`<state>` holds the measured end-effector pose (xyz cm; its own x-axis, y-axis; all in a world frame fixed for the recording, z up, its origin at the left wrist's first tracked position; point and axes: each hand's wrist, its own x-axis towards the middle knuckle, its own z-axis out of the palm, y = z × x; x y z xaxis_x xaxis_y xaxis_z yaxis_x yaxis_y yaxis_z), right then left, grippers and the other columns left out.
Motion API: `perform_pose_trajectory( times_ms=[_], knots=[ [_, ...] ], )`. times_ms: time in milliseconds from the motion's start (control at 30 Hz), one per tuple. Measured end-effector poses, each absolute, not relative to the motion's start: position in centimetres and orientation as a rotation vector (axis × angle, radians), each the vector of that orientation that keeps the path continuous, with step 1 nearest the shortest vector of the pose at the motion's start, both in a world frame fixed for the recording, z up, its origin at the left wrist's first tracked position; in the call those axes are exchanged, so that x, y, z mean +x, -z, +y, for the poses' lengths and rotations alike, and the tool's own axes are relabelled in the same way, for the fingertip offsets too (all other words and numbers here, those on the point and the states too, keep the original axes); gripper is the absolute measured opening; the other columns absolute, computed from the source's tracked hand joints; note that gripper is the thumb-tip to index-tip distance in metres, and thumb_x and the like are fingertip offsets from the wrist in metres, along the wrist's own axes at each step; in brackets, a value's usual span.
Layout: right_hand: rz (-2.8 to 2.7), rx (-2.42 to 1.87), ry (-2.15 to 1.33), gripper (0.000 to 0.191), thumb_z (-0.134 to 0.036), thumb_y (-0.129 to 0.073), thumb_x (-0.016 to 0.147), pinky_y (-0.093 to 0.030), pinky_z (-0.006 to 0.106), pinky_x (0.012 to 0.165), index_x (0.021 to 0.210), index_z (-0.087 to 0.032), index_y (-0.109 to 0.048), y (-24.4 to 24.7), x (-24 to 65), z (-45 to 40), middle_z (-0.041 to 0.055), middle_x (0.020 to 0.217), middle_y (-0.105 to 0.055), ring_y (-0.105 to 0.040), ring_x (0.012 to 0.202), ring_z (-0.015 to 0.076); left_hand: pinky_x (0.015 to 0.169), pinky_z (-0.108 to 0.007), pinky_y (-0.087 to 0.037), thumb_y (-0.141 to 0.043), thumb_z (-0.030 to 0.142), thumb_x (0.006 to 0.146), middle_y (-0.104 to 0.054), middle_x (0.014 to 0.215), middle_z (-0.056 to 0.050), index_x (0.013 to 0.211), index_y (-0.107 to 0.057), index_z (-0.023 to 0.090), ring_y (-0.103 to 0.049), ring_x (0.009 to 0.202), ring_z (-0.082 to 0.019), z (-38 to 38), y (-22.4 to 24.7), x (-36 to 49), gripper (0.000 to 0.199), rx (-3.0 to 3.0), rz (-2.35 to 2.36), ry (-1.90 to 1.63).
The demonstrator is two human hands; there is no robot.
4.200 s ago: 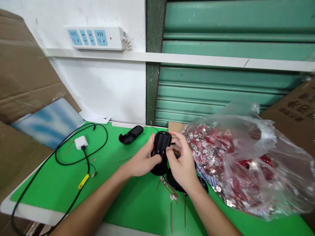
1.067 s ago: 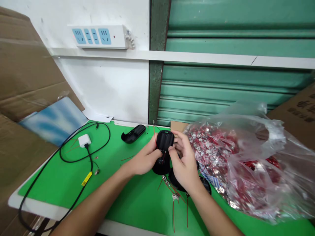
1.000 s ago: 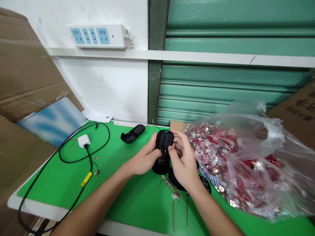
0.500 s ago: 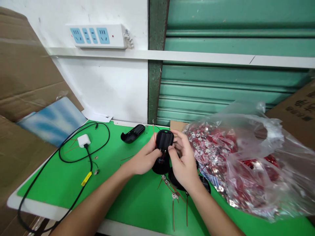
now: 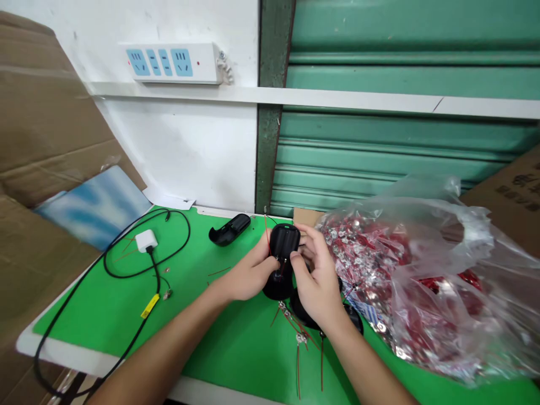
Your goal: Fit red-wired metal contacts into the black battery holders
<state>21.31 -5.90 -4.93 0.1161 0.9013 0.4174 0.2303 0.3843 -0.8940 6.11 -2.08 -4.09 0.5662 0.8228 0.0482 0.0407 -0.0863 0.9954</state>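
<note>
Black casing, slotted end pointing away, long axis near-to-far

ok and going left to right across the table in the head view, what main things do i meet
White adapter, loose black shell, held black case, right hand, plastic bag of metal parts.

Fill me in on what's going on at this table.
A person holds a black case upright-facing between the left hand and right hand, the left thumb on its lower part. A red wire sticks up beside it. Another case lies farther back on the green table. Wired metal bits lie in front, and a plastic bag sits to the right.
</note>
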Motion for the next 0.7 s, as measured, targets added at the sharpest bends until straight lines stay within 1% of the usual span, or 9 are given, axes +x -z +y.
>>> perform_pose_trajectory(
  times_ms=[167,333,467,533,567,633,700],
  knots=[
    [-1.408,-1.105,-0.682,0.042,-0.016,-0.05,0.095,-0.057,0.035,0.082,0.135,-0.027,-0.053,4.9,21.3,-5.9,0.0036,0.103,-0.068,-0.069,0.088,0.018,0.105,-0.037,-0.045,-0.049,0.021,0.08,-0.056,0.114,-0.003,0.116,-0.049,0.02,-0.049,0.11,-0.02,-2.1,4.1,6.1,0.036,1.521,0.744,-0.794],
    [-1.402,-1.105,-0.676,0.042,-0.016,-0.05,0.094,-0.057,0.034,0.082,0.135,-0.026,-0.053,5.0,21.3,-5.9,0.0039,0.103,-0.069,-0.07,0.088,0.0178,0.104,-0.036,-0.046,-0.051,0.022,0.08,-0.059,0.113,-0.003,0.117,-0.053,0.019,-0.05,0.111,-0.021,-2.3,4.2,5.9,0.037,1.488,0.759,-0.792],
    [-1.405,-1.104,-0.703,0.043,-0.017,-0.053,0.093,-0.058,0.036,0.084,0.134,-0.027,-0.055,4.9,21.5,-5.8,0.0041,0.104,-0.07,-0.07,0.089,0.0185,0.109,-0.037,-0.043,-0.056,0.022,0.074,-0.063,0.12,-0.004,0.12,-0.056,0.019,-0.053,0.117,-0.022,-1.7,4.5,6.1,0.046,1.385,0.724,-0.835],
    [-1.39,-1.104,-0.727,0.043,-0.02,-0.057,0.092,-0.059,0.036,0.079,0.134,-0.027,-0.057,4.7,21.7,-5.7,0.0051,0.108,-0.07,-0.071,0.087,0.0185,0.104,-0.035,-0.046,-0.061,0.024,0.073,-0.066,0.118,-0.004,0.123,-0.056,0.019,-0.057,0.113,-0.022,-1.1,4.1,6.2,0.051,1.294,0.698,-0.848],
    [-1.373,-1.098,-0.736,0.041,-0.023,-0.059,0.093,-0.06,0.035,0.076,0.134,-0.027,-0.059,4.6,21.8,-5.8,0.0059,0.11,-0.071,-0.071,0.086,0.0188,0.099,-0.034,-0.049,-0.065,0.027,0.073,-0.067,0.116,-0.005,0.124,-0.056,0.019,-0.061,0.107,-0.021,-1.0,3.6,6.1,0.052,1.236,0.675,-0.842],
    [-1.33,-1.072,-0.732,0.035,-0.033,-0.062,0.095,-0.06,0.034,0.069,0.13,-0.027,-0.063,4.2,22.1,-5.8,0.0075,0.113,-0.072,-0.071,0.086,0.0202,0.085,-0.033,-0.055,-0.071,0.035,0.076,-0.07,0.111,-0.005,0.127,-0.053,0.02,-0.068,0.092,-0.02,-1.6,2.4,5.2,0.056,1.106,0.607,-0.821],
    [-1.292,-1.038,-0.697,0.03,-0.041,-0.063,0.098,-0.06,0.033,0.066,0.123,-0.027,-0.067,3.9,22.3,-5.8,0.0077,0.108,-0.073,-0.072,0.089,0.0217,0.071,-0.032,-0.059,-0.073,0.041,0.081,-0.071,0.106,-0.005,0.127,-0.051,0.023,-0.073,0.08,-0.021,-3.9,1.6,3.1,0.054,0.969,0.538,-0.819]
  ],
)
